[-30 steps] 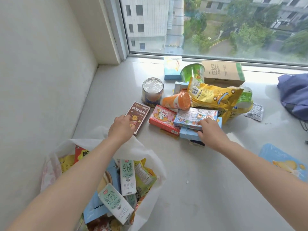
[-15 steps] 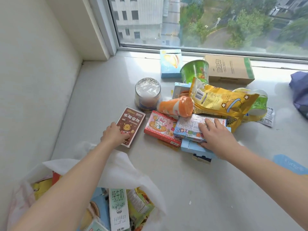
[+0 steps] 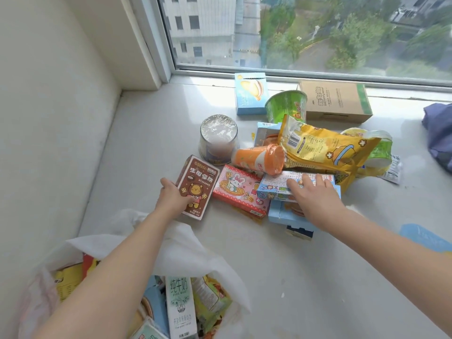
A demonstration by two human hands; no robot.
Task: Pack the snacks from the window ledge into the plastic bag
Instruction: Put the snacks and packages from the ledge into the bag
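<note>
My left hand (image 3: 172, 198) grips the near left edge of a brown box with a bear (image 3: 198, 182) lying on the ledge. My right hand (image 3: 310, 194) rests with spread fingers on a pale blue printed box (image 3: 274, 185), which lies on top of other boxes. Between them lies a pink rabbit box (image 3: 238, 190). Behind are an orange cup on its side (image 3: 259, 159), a yellow snack bag (image 3: 322, 148) and a foil-topped tub (image 3: 218, 138). The white plastic bag (image 3: 186, 250) stands open at the lower left with milk cartons (image 3: 179, 307) and packets inside.
Near the window stand a blue cake box (image 3: 249, 94), a green cup (image 3: 287, 106) and a brown cardboard box (image 3: 335, 101). A purple cloth (image 3: 439, 135) lies at the right edge, a blue packet (image 3: 423, 237) at the near right. A wall closes the left side.
My left hand has closed on the brown bear box's edge. My right hand has slid further onto the pale blue box. The view has moved closer to the pile.
</note>
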